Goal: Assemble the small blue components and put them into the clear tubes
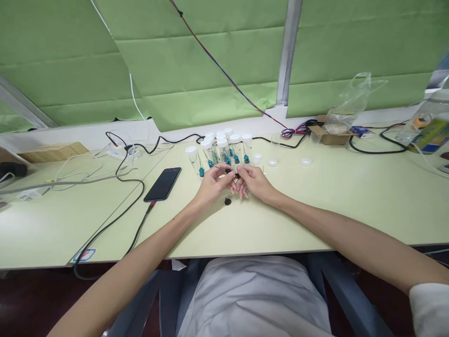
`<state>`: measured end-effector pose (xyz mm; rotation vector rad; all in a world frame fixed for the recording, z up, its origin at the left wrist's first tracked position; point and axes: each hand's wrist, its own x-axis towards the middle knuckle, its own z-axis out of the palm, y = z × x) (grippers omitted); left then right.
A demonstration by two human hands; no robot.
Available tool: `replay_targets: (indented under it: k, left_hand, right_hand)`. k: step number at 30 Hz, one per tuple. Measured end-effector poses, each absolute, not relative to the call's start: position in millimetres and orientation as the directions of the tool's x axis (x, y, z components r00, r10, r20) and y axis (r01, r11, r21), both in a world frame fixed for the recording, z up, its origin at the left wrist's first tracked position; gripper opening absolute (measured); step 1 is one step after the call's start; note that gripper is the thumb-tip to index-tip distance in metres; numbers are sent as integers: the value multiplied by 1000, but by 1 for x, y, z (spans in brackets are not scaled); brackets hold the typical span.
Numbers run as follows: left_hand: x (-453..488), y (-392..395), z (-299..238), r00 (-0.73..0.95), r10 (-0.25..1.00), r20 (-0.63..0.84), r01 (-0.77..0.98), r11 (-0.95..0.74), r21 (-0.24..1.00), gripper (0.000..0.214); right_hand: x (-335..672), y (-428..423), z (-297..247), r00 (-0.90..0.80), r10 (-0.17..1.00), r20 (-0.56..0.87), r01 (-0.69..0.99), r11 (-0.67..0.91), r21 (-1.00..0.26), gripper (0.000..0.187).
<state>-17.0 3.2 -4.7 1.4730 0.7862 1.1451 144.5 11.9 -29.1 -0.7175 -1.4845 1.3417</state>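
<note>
— "White shirt (pixel 259 299) closest, well in front of the capped tubes (pixel 222 142). And the hands?"
— "Left hand (pixel 214 180) and right hand (pixel 257 181), just before the tubes, fingertips pinched on a small dark piece (pixel 237 176); a black disc (pixel 228 201) lies farther from the tubes."

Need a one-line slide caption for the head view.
Left hand and right hand pinch small dark parts before white-capped clear tubes, with a phone lying off to the left.

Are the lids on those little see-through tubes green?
No, the lids on the clear tubes are white; it's the small pieces inside that look teal.
</note>
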Motion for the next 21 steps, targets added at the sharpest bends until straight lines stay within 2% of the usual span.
replay_targets:
  k: [6,16,21]
  left_hand:
    - [-15,3,-6,336,901,274,-100,-255,962,39]
    - [-13,2,-7,296,928,225,-222,-163,961,42]
    - [-13,2,-7,287,933,217,-253,-145,956,44]
  right_hand:
    - [144,14,-31,-339,907,250,-177,200,-964,61]
    - [139,12,-29,-234,921,311,-190,271,-944,58]
    - [133,10,-29,-264,939,222,-305,137,-942,56]
